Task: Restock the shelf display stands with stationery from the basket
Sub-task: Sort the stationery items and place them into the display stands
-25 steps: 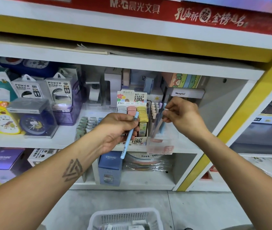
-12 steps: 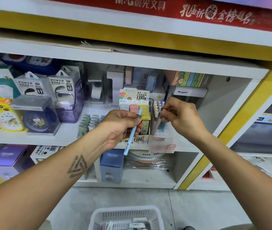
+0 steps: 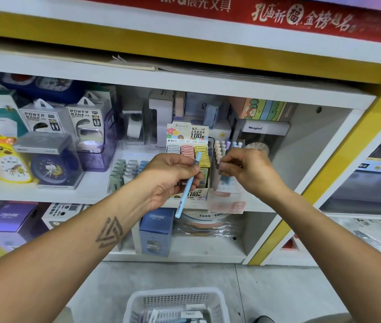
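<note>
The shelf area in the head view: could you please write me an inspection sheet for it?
Surface: white shelf, crowded with boxed goods.
Job's things: blue pen in the left hand; clear pen stand holding pastel pens upright; white basket on the floor below, with stock inside.
Clutter: lead refill display, power bank boxes, yellow clock, blue clock.
Hands: left hand grips the blue pen; right hand pinches at the pens in the stand.
Cables: nothing seen.
Surroundings: red banner above, grey floor below.
</note>
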Demonstrator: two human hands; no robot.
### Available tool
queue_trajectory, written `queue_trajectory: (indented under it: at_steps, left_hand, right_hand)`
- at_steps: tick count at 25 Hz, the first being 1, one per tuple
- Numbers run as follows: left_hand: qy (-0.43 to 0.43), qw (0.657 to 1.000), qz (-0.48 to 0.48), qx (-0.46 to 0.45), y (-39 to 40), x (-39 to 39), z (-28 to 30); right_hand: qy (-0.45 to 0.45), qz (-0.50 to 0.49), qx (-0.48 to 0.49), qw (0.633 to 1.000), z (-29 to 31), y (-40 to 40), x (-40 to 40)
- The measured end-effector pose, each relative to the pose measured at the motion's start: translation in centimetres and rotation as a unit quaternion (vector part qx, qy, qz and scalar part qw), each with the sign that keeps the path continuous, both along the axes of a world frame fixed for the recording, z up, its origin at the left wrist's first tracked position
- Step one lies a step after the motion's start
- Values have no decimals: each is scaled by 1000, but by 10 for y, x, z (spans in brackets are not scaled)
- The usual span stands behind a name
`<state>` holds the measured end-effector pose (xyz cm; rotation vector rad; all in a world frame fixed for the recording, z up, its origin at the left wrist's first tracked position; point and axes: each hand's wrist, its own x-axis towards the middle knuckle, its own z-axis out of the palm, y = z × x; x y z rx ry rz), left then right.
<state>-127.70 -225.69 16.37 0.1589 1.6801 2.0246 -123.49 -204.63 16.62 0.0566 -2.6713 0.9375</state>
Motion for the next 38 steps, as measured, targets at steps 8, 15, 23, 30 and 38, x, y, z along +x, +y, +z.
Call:
queue_trajectory:
  at_steps: [8,15,23,30,38]
  left_hand:
    - [49,999,-18,13,13,6,1]
    - [298,941,-18,-157,31,6,-5]
    - [594,703,-90,-380,30,0,-35]
    - [608,676,-79,-409,33,-3,-41]
    - [634,649,-64,-416,36,-3,-42]
  right_hand:
    - [-53,20,-259,964,23,-14,11]
    - [65,-71,-319,943,40,13,20]
    - [88,-116,-83,986,14,39,18]
    - [71,-83,-16,994,3,35,17]
    - [58,-59,6,997,7,32,17]
